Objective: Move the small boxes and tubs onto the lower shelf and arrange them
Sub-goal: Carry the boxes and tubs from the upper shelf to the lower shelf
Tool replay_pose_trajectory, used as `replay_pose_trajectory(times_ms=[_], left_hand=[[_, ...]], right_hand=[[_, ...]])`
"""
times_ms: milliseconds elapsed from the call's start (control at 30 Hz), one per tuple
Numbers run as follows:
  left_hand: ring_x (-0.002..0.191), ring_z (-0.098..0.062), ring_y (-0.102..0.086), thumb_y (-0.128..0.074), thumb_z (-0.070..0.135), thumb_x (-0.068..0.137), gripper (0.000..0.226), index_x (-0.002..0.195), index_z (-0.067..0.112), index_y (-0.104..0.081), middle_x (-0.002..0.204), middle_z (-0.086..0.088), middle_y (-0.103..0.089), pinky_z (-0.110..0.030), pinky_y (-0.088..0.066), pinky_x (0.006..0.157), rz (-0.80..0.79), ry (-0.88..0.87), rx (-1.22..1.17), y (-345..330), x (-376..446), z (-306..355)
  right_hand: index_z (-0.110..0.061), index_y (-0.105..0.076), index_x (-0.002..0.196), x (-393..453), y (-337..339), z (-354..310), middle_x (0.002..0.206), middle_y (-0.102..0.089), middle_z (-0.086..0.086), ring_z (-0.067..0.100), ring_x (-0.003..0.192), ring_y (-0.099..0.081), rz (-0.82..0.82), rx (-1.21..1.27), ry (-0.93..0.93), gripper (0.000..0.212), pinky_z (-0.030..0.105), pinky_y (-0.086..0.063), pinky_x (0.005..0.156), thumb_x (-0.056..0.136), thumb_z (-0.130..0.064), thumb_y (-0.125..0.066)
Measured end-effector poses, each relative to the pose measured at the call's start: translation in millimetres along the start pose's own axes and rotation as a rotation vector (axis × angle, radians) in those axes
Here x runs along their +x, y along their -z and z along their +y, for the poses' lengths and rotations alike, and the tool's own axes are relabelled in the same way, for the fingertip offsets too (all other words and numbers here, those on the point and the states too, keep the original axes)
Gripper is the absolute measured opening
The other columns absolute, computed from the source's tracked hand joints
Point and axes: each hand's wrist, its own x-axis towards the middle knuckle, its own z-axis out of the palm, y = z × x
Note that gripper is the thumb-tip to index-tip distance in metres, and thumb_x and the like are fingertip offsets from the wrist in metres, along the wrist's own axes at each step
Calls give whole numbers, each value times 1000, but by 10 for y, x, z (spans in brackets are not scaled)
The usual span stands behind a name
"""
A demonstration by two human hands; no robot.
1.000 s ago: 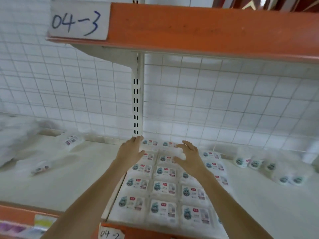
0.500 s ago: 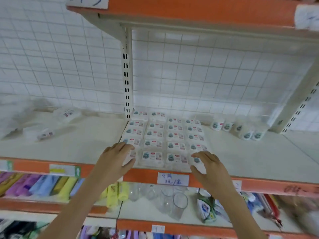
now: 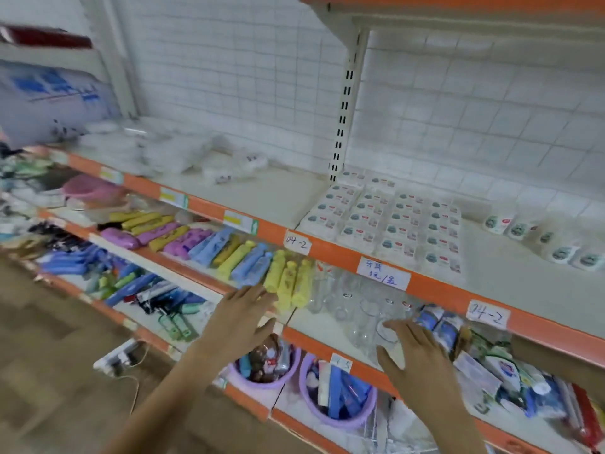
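Note:
Several small white boxes point(image 3: 386, 221) lie in a neat grid on the white shelf point(image 3: 262, 194) with the orange front lip, just right of the upright post. Several small white tubs point(image 3: 550, 244) lie in a loose row to their right. My left hand point(image 3: 244, 319) hovers below that shelf, fingers spread and holding nothing, in front of the yellow packs. My right hand point(image 3: 414, 352) is lower right, fingers straight and empty, in front of the clear glasses. Neither hand touches a box or a tub.
One level down lie coloured pouches point(image 3: 209, 247) and clear glasses point(image 3: 360, 309). Below that stand two purple buckets point(image 3: 337, 398) of goods. Clear plastic packs point(image 3: 170, 152) sit at the shelf's left. A power strip point(image 3: 119, 357) lies on the wooden floor.
Both hands have drawn back from the box grid and dropped below the shelf's front edge. The view has swung down and left, and lower shelves and floor now show.

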Motion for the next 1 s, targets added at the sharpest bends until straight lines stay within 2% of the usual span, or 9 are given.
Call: replay_pose_trajectory(times_ms=[67, 167, 333, 500, 600, 700, 767, 867, 1000], left_hand=[[77, -15, -66, -42, 40, 76, 37, 96, 21, -66, 90, 4, -67, -26, -53, 63, -1, 83, 22, 67, -276, -150], [76, -15, -67, -41, 43, 72, 40, 94, 23, -68, 88, 6, -68, -26, -53, 61, -21, 257, 49, 201, -686, -443], [75, -17, -66, -45, 41, 71, 39, 95, 21, -68, 86, 5, -67, -29, -54, 63, 21, 485, 82, 501, -1309, -1019], [75, -18, -67, -42, 43, 71, 40, 94, 23, -68, 86, 4, -68, -31, -54, 61, 82, 625, 146, 799, -1660, -1759], [72, -17, -67, -44, 43, 70, 38, 92, 23, -68, 82, 5, -67, -32, -54, 57, 104, 651, 193, 946, -1669, -2336], [73, -14, -67, -72, 34, 65, 31, 94, 24, -68, 83, 7, -67, -29, -54, 58, 115, 647, 197, 1077, -1562, -2957], [75, -13, -67, -81, 28, 60, 38, 95, 24, -67, 86, 7, -67, -27, -53, 59, 113, 622, 174, 1162, -1448, -3374], [80, -15, -66, -75, 28, 68, 31, 98, 21, -67, 90, 5, -67, -29, -52, 62, 132, 576, 131, 1270, -1250, -3980], [96, -20, -61, -67, 25, 81, 32, 112, 18, -64, 105, 3, -64, -31, -48, 75, 155, 487, 73, 1394, -870, -4547]], right_hand=[[-20, -63, 99, 40, -85, -207, 95, -67, -1, 24, 82, -66, -48, 14, 67, 30, 37, -55, 60, 75, -37, -61], [-21, -63, 103, 179, -241, -594, 100, -65, -3, 22, 87, -64, -79, 52, 192, 40, 36, -54, 65, 80, -46, -41], [-22, -51, 125, 506, -514, -1431, 127, -51, -6, 18, 118, -46, -130, 125, 396, 39, 32, -40, 93, 90, -38, -52], [-29, -41, 129, 992, -803, -2312, 130, -42, -13, 10, 120, -40, -157, 217, 563, 39, 23, -35, 92, 92, -41, -46], [-25, -49, 124, 1344, -957, -2825, 123, -50, -11, 14, 115, -48, -133, 248, 565, 36, 28, -41, 90, 90, -39, -50], [-23, -58, 113, 1739, -1084, -3294, 111, -60, -10, 16, 104, -58, -49, 253, 568, 37, 29, -46, 80, 84, -43, -47], [-22, -57, 117, 1991, -1120, -3617, 116, -57, -9, 15, 109, -55, -38, 236, 527, 38, 27, -43, 86, 86, -42, -49], [-17, -58, 117, 2361, -1154, -4004, 119, -57, -4, 20, 111, -55, 29, 228, 508, 39, 30, -42, 90, 86, -40, -50], [-20, -54, 122, 2842, -1167, -4256, 125, -53, -6, 16, 115, -48, 5, 236, 458, 37, 28, -39, 93, 87, -31, -59]])
